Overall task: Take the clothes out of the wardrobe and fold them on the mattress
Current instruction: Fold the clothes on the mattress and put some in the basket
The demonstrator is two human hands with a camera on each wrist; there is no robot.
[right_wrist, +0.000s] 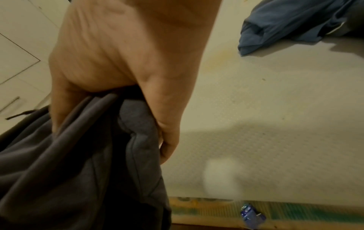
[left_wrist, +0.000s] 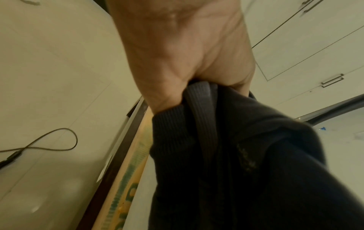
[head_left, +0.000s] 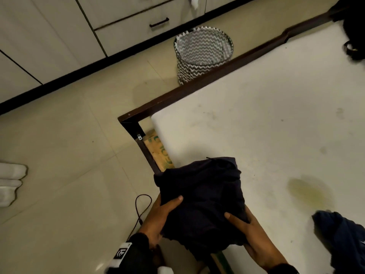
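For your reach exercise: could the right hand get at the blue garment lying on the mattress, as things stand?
Probably not yet: the right hand grips the dark garment along with the left hand. Bare mattress leads to the blue garment.

Dim, yellowish indoor light; soft shadows on the mattress [head_left: 276, 115], floor [head_left: 59, 155] glare near left, blurred wrist views.

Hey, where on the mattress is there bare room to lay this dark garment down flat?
Both hands, left hand and right hand, hold the dark garment over the mattress corner. Bare room lies ahead, between the bed frame by the zigzag basket and the blue garment. It is crowded at the right edge and at the far corner with the black item.
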